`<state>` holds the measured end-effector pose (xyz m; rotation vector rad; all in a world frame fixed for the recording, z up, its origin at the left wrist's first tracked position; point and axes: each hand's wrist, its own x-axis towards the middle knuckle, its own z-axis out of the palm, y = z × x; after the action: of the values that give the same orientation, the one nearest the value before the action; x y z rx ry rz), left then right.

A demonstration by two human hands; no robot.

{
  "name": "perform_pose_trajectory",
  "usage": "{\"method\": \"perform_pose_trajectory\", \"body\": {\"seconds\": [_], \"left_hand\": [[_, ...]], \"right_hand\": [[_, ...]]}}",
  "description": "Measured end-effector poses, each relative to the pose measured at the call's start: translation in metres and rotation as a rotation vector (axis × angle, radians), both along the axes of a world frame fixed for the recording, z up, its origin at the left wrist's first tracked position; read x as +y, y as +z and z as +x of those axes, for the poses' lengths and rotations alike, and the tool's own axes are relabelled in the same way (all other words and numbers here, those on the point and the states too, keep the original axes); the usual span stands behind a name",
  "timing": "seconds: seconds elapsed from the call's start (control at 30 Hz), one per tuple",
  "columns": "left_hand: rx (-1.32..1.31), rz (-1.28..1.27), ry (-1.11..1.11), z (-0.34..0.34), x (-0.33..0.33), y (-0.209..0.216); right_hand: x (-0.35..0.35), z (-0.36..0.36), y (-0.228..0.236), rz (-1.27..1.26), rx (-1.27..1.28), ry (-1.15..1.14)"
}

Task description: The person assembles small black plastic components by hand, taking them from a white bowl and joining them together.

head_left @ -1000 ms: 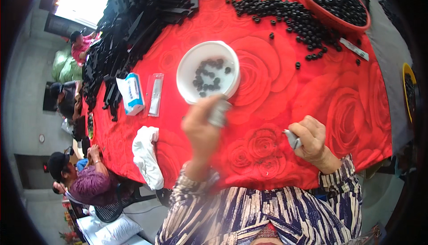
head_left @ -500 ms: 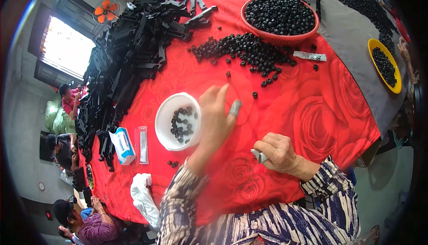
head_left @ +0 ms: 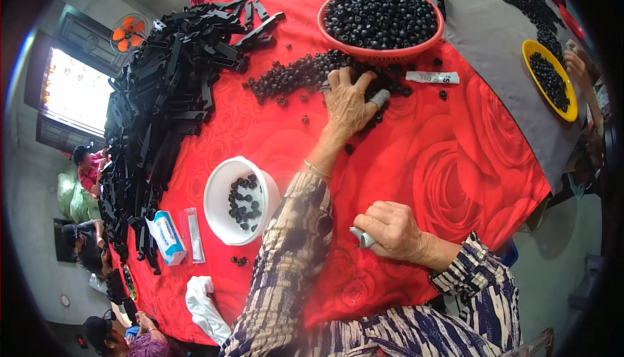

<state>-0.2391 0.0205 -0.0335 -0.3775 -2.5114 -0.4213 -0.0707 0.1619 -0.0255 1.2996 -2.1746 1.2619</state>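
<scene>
Nearest the body, the right hand is rested on the red rose-patterned tabletop, its fingers curled shut around a small grey metal tool, of which only the tip is seen, pointing left out of the fist. What kind of tool it is cannot be told.

To the left of the forearm, a white bowl is set, holding about 12 small black round parts; 2 or 3 loose ones lie just below its rim. Beside it, a blue-and-white box and a clear narrow packet are noted.

Farther out, the left hand is stretched across the tabletop, palm down, fingers spread and half open over the loose heap of black parts. The fingertips touch the heap; whether a part is already pinched cannot be told. A pale cover is seen on 1 finger.

Key relation: the heap lies directly under and to the left of the left fingers, its long axis running left to right along the near rim of the red basket. The left hand is much the nearer; the right is well apart. The single parts are round, so no pointing direction is made out.

Beyond, the basket is full of the same parts. A large pile of black plastic strips runs along the left edge.
</scene>
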Motion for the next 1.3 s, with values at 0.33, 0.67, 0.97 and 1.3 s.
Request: {"method": "perform_pose_trajectory", "body": {"seconds": [0.33, 0.67, 0.97, 1.3], "left_hand": [[-0.16, 0.07, 0.051, 0.066, -0.011, -0.01], [-0.174, 0.096, 0.033, 0.184, -0.013, -0.01], [-0.324, 0.14, -0.021, 0.267, -0.027, -0.004], [-0.25, 0.415, 0.037, 0.311, -0.052, 0.0]], "right_hand": [[0.001, -0.011, -0.003, -0.147, 0.062, -0.043], [0.01, -0.032, -0.004, -0.198, -0.063, -0.179], [0.008, -0.028, -0.008, -0.117, -0.151, -0.159], [0.008, -0.024, -0.008, -0.027, -0.209, -0.064]]}}
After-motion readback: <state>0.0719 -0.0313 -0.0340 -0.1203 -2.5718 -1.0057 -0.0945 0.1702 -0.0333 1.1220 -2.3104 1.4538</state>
